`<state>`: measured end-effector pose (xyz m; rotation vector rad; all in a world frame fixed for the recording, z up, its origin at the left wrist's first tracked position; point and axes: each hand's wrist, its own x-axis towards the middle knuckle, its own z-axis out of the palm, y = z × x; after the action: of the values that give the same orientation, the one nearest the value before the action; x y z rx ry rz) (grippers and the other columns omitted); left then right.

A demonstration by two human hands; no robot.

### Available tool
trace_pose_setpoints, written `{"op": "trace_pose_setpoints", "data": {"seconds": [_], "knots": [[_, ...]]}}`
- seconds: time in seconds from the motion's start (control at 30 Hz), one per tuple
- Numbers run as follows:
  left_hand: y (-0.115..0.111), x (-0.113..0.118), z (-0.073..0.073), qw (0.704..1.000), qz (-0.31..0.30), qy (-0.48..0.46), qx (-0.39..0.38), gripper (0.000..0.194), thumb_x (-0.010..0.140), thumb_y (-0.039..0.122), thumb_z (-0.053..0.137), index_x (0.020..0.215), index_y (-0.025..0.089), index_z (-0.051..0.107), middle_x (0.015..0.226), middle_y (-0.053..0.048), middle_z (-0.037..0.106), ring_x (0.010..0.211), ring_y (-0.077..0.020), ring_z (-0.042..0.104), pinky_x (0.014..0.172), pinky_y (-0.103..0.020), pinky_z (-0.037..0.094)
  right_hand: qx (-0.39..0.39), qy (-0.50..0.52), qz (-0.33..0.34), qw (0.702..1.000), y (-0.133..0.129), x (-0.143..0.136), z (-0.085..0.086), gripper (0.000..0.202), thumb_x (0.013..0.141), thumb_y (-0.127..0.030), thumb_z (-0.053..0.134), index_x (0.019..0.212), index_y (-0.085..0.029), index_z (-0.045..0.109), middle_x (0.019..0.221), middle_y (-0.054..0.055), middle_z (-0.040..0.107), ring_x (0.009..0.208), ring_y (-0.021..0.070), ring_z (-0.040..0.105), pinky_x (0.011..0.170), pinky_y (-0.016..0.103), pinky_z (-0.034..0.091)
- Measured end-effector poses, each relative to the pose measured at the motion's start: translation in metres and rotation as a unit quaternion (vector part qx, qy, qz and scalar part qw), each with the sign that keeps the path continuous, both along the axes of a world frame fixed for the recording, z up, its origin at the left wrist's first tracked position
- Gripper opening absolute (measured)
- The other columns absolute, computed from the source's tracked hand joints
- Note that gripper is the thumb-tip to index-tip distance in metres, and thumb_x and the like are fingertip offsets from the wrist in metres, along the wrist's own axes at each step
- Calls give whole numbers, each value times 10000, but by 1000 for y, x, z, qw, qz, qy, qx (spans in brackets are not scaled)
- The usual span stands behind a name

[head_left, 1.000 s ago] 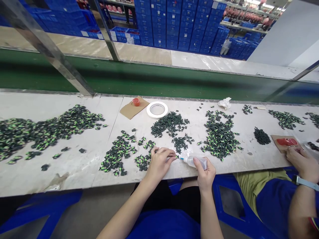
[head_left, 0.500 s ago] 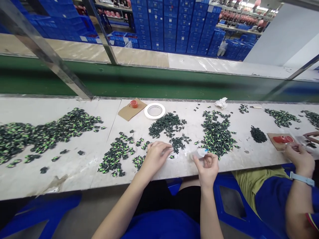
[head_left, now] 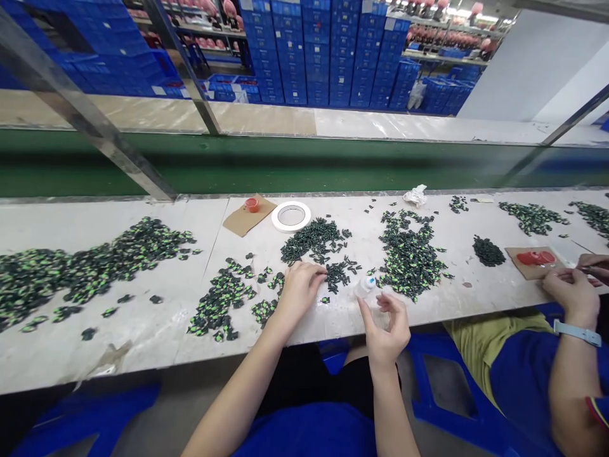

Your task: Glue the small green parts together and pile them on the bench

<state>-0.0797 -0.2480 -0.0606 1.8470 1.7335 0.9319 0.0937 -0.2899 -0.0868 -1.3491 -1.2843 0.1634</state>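
My left hand (head_left: 302, 289) reaches to the left edge of a small heap of dark pellet-like pieces (head_left: 339, 274). Its fingertips are pinched together, and whatever they hold is too small to make out. A small translucent bottle (head_left: 365, 287) with a blue tip stands on the table. My right hand (head_left: 387, 327) is just in front of it, thumb and fingers apart, holding nothing. Behind my left hand lies a larger heap of the dark pieces (head_left: 311, 238). Black-and-green pieces (head_left: 219, 295) are piled left of it, and another black-and-green pile (head_left: 412, 254) is beyond the bottle.
A roll of white tape (head_left: 291, 216) lies near a red cup (head_left: 252, 205) on cardboard (head_left: 238, 220). More black-and-green pieces (head_left: 104, 260) spread along the left. Crumpled tissue (head_left: 415, 195) sits at the back. At right, a co-worker's hands (head_left: 573, 289) are by red containers (head_left: 536, 258).
My right hand has let go of the bottle, which was tilted in its fingers and is upright on the table now. My left fingertips have come together at the pellet heap.
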Motion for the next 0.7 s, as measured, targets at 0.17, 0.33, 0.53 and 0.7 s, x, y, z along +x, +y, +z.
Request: {"op": "trace_pose_setpoints", "data": {"seconds": [0.17,0.33,0.53,0.7], "knots": [[-24,10,6,974,-85,-209,-23,118,815,255,626,823,212,736,889,-55,736,896,-207,652,836,-337,507,-142,165,172,961,-11,-14,-2,268,747,-367,725,916,-162,690,825,77,727,681,178,679,600,307,587],[-37,9,-2,970,-122,-208,-39,159,856,239,590,889,220,744,962,-68,728,942,-206,649,866,-361,516,-199,291,181,918,-10,-26,-2,213,742,-374,711,783,-165,716,758,57,742,674,194,701,618,316,603],[-39,2,-25,1000,-20,10,21,160,819,163,631,933,228,722,1010,-71,696,1015,-262,570,900,-461,467,-249,232,178,923,-9,-28,-1,215,760,-368,680,812,-167,738,818,72,745,739,203,702,689,316,586],[-39,6,-31,998,-37,11,57,147,838,111,585,868,206,693,942,-62,697,948,-235,571,857,-406,484,-251,165,188,935,-10,-29,0,215,784,-359,648,813,-170,747,804,73,742,683,186,684,628,287,564]]}}
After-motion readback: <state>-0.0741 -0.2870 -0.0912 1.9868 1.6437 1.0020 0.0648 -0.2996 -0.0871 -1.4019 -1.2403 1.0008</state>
